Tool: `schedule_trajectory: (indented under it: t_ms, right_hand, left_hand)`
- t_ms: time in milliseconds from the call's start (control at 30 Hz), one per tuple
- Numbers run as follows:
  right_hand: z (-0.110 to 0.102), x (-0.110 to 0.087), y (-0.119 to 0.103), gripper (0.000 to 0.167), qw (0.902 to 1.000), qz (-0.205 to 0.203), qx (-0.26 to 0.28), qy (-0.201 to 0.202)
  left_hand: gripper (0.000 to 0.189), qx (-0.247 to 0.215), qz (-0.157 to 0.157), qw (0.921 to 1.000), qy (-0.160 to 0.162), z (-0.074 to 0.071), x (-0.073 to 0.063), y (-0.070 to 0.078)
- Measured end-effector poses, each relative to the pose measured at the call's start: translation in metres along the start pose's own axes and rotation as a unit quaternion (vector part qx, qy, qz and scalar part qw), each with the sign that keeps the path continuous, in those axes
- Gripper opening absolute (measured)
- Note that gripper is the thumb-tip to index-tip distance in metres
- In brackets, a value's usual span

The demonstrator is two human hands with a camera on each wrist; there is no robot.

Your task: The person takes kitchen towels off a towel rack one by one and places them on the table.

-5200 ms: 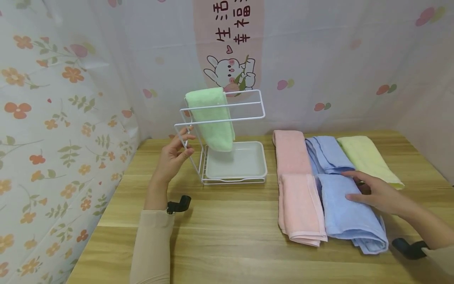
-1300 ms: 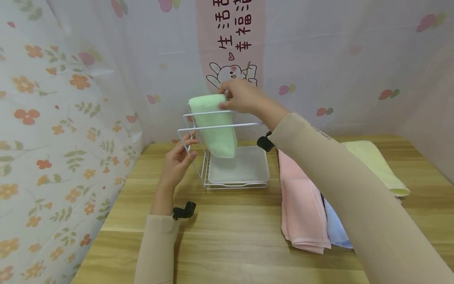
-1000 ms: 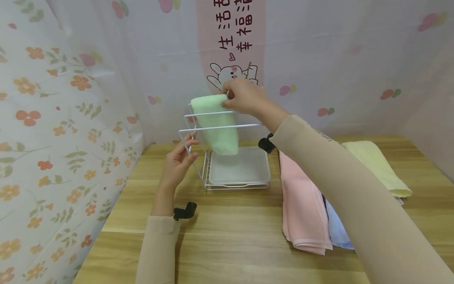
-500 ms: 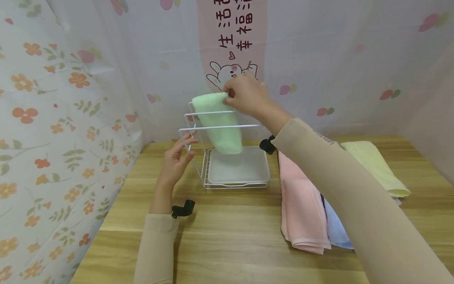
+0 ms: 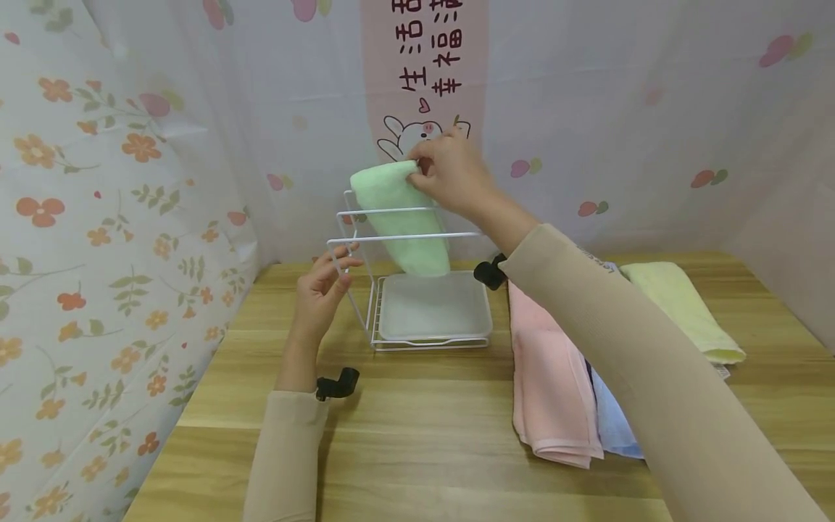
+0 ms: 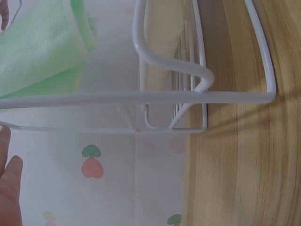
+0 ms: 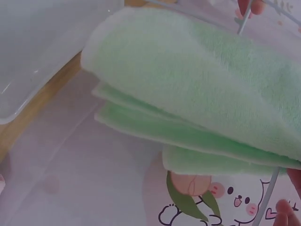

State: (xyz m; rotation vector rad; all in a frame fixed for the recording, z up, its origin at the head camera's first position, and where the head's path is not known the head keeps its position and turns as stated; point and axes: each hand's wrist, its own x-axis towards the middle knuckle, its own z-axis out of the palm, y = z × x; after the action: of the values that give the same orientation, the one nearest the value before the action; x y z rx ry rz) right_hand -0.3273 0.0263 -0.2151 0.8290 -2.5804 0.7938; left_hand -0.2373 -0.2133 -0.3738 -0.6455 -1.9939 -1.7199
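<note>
A folded light-green towel [image 5: 390,190] hangs slanted over the back top bar of a white wire rack [image 5: 404,237]. My right hand [image 5: 454,175] pinches the towel's upper right corner from above. In the right wrist view, the towel's [image 7: 188,80] stacked layers hang partly apart, and most of that hand is outside the picture. My left hand [image 5: 318,293] holds the rack's left side wire between thumb and fingers. Only some fingers [image 6: 11,176] of that hand show in the left wrist view, beside the wire.
A shallow white tray [image 5: 435,308] sits in the rack's base. To the right lie a folded pink towel [image 5: 551,384], a blue towel [image 5: 613,428] mostly behind my right sleeve, and a yellow towel [image 5: 681,308]. A patterned curtain [image 5: 293,94] stands behind the table.
My right hand has gone from the blue towel to the green one. Lately the green towel has risen slightly, its lower end swinging right. My left hand has stayed at the rack.
</note>
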Motion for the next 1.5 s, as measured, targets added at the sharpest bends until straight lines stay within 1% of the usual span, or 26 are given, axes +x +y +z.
schedule_trajectory:
  t_ms: [33, 133, 233, 367, 500, 567, 800, 967, 1067, 1200, 1267, 1367, 1433, 1500]
  right_hand:
    - [0.001, 0.0, 0.0, 0.022, 0.9999, -0.006, 0.013, 0.001]
    - [0.001, -0.001, 0.0, 0.02, 0.9985, -0.015, 0.053, 0.009]
    - [0.002, -0.002, 0.001, 0.019, 0.9961, -0.023, 0.082, 0.024]
    - [0.002, -0.005, 0.002, 0.018, 0.9917, -0.029, 0.119, 0.039]
    - [0.002, -0.007, 0.002, 0.019, 0.9863, -0.037, 0.151, 0.055]
    - [0.001, -0.009, 0.003, 0.019, 0.9829, -0.041, 0.166, 0.069]
    - [-0.005, -0.017, 0.003, 0.014, 0.9682, -0.048, 0.213, 0.123]
    - [-0.008, -0.03, 0.006, 0.015, 0.9581, -0.051, 0.242, 0.144]
    - [-0.007, -0.038, 0.008, 0.014, 0.9505, -0.073, 0.261, 0.152]
    - [-0.005, -0.048, 0.01, 0.014, 0.9394, -0.105, 0.283, 0.162]
    - [-0.004, -0.053, 0.011, 0.016, 0.9344, -0.117, 0.291, 0.17]
    - [-0.004, -0.058, 0.012, 0.016, 0.9291, -0.122, 0.295, 0.187]
    - [-0.005, -0.06, 0.013, 0.016, 0.9243, -0.131, 0.297, 0.201]
    - [-0.007, -0.062, 0.015, 0.016, 0.9164, -0.141, 0.305, 0.217]
  left_hand:
    - [0.051, -0.001, 0.001, 1.0, 0.001, 0.0, 0.0, 0.0]
    - [0.049, -0.011, 0.01, 0.9999, 0.007, 0.0, 0.0, -0.002]
    - [0.048, -0.012, 0.012, 0.9998, 0.006, 0.0, 0.001, -0.002]
    - [0.04, -0.011, 0.011, 0.9999, -0.001, 0.0, 0.001, -0.002]
    - [0.03, 0.009, 0.012, 0.9999, 0.001, -0.001, 0.002, -0.004]
    - [0.026, 0.013, 0.013, 0.9998, 0.003, 0.0, 0.003, -0.004]
    - [0.025, -0.014, 0.022, 0.9996, 0.012, 0.003, 0.005, -0.005]
    - [0.033, -0.009, 0.024, 0.9993, 0.026, 0.003, 0.004, -0.005]
    - [0.037, -0.014, 0.015, 0.9994, 0.029, 0.002, 0.003, -0.005]
    - [0.032, -0.027, 0.007, 0.9992, 0.028, 0.002, 0.001, -0.005]
    - [0.028, -0.028, 0.01, 0.9992, 0.026, 0.002, 0.0, -0.005]
    - [0.026, -0.024, 0.017, 0.9992, 0.027, 0.002, 0.0, -0.006]
    - [0.029, -0.022, 0.021, 0.9991, 0.028, 0.003, 0.002, -0.005]
    - [0.037, -0.022, 0.024, 0.999, 0.029, 0.003, 0.003, -0.005]
